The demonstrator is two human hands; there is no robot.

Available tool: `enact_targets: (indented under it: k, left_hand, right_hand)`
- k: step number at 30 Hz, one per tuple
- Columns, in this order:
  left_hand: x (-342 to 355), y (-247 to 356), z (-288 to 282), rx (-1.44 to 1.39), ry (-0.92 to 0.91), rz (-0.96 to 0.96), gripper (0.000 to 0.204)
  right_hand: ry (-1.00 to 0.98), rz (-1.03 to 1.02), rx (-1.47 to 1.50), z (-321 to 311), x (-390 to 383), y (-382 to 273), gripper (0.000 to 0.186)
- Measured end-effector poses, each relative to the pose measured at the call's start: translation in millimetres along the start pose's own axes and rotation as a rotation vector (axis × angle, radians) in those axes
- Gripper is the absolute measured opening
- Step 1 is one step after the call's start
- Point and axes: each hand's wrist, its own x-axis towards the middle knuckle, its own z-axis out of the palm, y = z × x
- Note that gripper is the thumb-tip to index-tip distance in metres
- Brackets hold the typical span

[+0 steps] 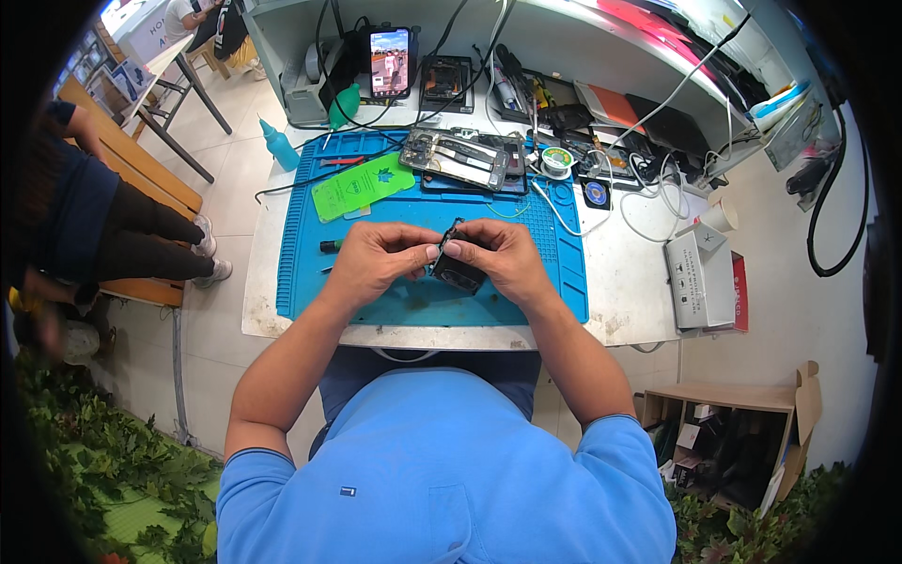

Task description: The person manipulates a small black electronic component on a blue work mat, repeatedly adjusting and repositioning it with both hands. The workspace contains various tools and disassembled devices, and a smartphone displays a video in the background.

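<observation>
Over the blue silicone repair mat [310, 291], my left hand [386, 256] pinches the left edge of a small dark electronic part [460, 274] with thumb and index finger. My right hand [496, 258] grips the same part from the right, its thumb on the upper portion, where a thin jagged piece sticks up. A screwdriver with a green and black handle [331, 246] lies just left of my left hand. Beyond my hands lie a bright green card [352, 188] and opened phones [446, 160].
A phone with a lit screen [389, 61] stands at the back, near a teal bottle [280, 146] and a solder spool [556, 162]. Cables and tools crowd the desk's right. A white box [697, 282] sits at its right edge. Another person [141, 226] stands at the left.
</observation>
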Motion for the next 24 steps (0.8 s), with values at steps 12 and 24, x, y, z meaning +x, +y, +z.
enact_targets:
  k: [12,24]
  left_hand:
    - [3.3,0.2,-0.6,-0.07,-0.01,-0.021,0.031]
    - [3.9,-0.1,-3.1,-0.032,-0.038,0.01,0.028]
  right_hand:
    - [-0.004,-0.023,-0.006,1.2,1.1,2.3,0.03]
    - [-0.019,-0.012,0.021,2.5,0.6,-0.2,0.029]
